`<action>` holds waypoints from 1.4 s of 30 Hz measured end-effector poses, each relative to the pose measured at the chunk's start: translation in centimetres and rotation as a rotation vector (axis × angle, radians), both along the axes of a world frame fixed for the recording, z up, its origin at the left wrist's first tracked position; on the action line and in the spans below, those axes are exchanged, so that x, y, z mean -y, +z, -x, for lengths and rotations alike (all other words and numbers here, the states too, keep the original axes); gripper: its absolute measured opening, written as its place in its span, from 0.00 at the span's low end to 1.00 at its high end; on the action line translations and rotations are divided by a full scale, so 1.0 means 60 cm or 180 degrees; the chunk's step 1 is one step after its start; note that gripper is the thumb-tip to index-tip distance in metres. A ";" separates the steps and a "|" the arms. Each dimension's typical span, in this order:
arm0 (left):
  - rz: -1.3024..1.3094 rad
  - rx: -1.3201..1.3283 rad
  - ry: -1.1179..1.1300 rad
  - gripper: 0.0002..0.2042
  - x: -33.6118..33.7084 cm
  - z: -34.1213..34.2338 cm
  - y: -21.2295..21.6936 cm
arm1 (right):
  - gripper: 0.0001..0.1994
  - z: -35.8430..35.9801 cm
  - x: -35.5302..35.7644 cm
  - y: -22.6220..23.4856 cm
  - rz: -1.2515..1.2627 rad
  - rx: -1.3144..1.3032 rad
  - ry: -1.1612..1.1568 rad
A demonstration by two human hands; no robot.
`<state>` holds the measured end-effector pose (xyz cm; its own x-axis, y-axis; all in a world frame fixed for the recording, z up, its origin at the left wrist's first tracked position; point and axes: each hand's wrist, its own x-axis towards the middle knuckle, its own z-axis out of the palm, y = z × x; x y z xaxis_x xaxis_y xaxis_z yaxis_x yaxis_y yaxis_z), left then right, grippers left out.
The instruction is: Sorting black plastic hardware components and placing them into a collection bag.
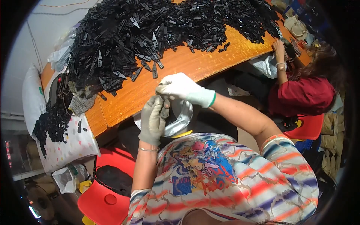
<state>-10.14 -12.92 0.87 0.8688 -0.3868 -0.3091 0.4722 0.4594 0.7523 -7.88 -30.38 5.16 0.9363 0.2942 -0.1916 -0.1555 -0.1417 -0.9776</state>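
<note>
My left hand (151, 122), in a greyish work glove, is raised just off the table's near edge with its fingers closed. Against its fingertips comes my right hand (182, 87), in a white glove with a green cuff, pinching as well. Only a dark sliver of a small black plastic part (161, 85) shows at the right fingertips; the gloves hide the rest. What the left fingers grip is covered. Below the hands, a silvery plastic bag (182, 122) hangs open near my lap. Beyond them, a big heap of black plastic parts (123, 41) covers much of the orange wooden table (197, 67).
Left of the table, more small black parts (52, 122) and a grey knitted glove (81, 100) lie by a white sack (33, 92). A red chair (108, 202) stands at lower left. On the right, a person in a dark red top (303, 93) works at the table.
</note>
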 end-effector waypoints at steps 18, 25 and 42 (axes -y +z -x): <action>-0.4633 0.3193 0.0660 0.09 -0.045 0.021 -0.025 | 0.06 -0.102 0.162 -0.087 0.3130 0.2148 -0.1772; -0.5011 0.3073 0.0522 0.12 0.021 -0.106 -0.004 | 0.04 -0.146 0.156 -0.080 0.3676 0.2014 -0.1265; -0.5009 0.2987 0.0250 0.07 0.052 -0.133 -0.004 | 0.11 -0.038 0.078 -0.020 0.0914 0.0011 -0.0734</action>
